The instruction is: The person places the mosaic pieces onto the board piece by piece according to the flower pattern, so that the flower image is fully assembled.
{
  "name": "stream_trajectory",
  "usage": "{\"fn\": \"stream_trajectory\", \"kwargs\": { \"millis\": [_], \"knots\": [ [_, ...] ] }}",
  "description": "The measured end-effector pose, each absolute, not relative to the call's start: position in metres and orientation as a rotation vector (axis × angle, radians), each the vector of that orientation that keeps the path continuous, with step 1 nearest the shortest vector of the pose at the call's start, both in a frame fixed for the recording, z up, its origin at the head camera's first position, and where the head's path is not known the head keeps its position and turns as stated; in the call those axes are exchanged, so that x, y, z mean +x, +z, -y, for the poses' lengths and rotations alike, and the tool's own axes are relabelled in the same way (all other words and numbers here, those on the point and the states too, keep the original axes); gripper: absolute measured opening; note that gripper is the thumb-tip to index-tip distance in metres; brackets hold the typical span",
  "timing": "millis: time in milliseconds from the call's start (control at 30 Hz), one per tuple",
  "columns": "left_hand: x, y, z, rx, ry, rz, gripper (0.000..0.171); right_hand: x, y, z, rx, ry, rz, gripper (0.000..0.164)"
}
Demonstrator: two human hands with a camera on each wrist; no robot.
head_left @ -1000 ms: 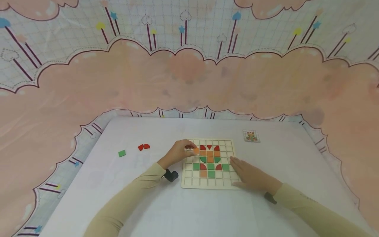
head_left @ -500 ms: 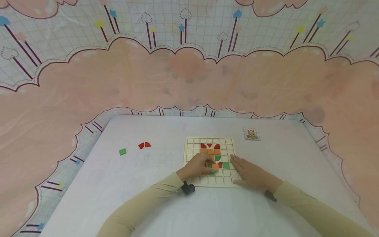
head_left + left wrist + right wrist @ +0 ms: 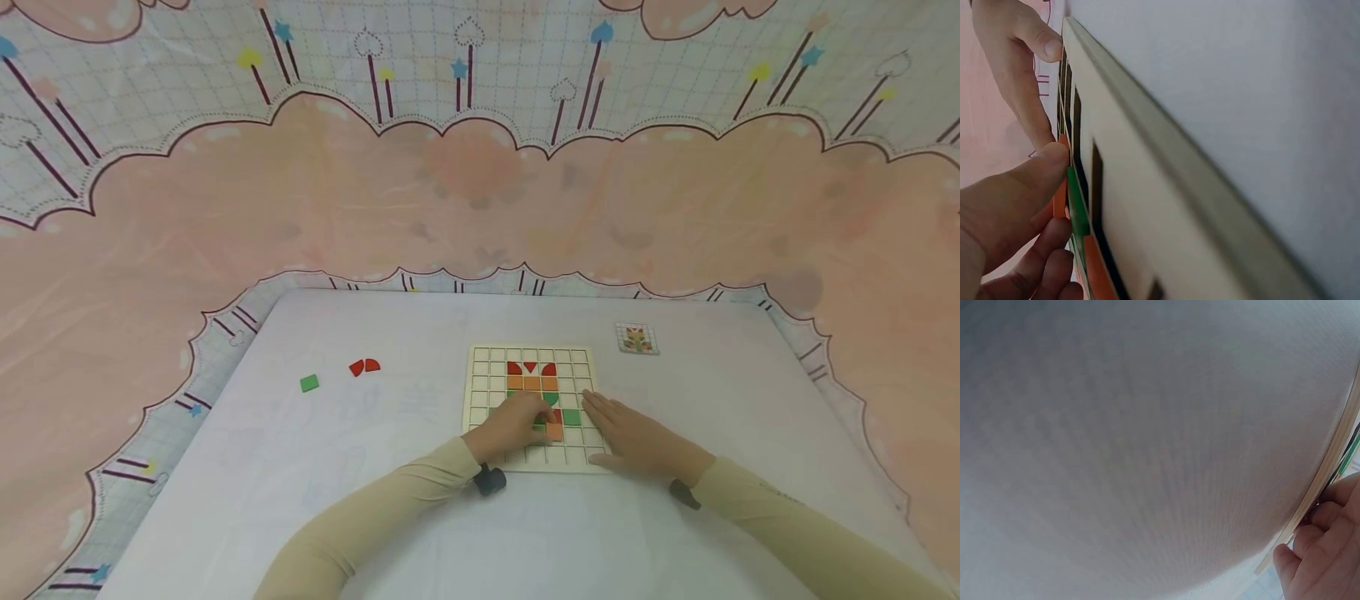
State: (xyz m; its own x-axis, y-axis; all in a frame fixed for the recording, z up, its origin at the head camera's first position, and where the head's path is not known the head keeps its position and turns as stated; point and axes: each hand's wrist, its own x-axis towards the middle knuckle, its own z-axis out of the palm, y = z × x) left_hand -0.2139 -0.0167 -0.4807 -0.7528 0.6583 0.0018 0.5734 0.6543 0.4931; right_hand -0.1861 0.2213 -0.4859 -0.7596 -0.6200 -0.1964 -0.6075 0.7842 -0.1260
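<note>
A cream grid board [image 3: 481,356] lies on the white table, holding a pattern of red, orange and green tiles. My left hand [image 3: 512,425] reaches over its lower middle and pinches an orange square tile [image 3: 555,432] at a cell right of centre. In the left wrist view, thumb and fingertips grip this orange tile [image 3: 1060,199] close over the board, beside a green tile [image 3: 1077,200]. The left hand hides part of the pattern's left side. Along the board's right edge rests my right hand [image 3: 637,437], fingers extended; the right wrist view has its fingers [image 3: 1325,519] at the wooden edge.
Two red quarter-round tiles [image 3: 365,367] and a green square tile [image 3: 309,383] lie on the table left of the board. A small pattern card [image 3: 637,338] lies behind and to the right. Patterned cloth [image 3: 480,200] hangs around the table [image 3: 420,542].
My left hand has carried the orange tile from the board's upper left to its lower middle, right of centre. My right hand has stayed at the right edge.
</note>
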Motion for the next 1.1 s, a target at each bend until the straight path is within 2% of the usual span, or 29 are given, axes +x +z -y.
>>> {"fn": "stream_trajectory", "kwargs": {
  "millis": [867, 1100],
  "knots": [
    [-0.212, -0.481, 0.02, 1.014, 0.697, -2.723, 0.022, -0.187, -0.484, -0.22, -0.971, -0.028, -2.757, 0.085],
    [-0.216, -0.475, 0.034, 0.968, 0.859, -2.592, 0.021, -0.186, -0.484, -0.219, -0.96, -0.049, -2.75, 0.084]
  ]
}}
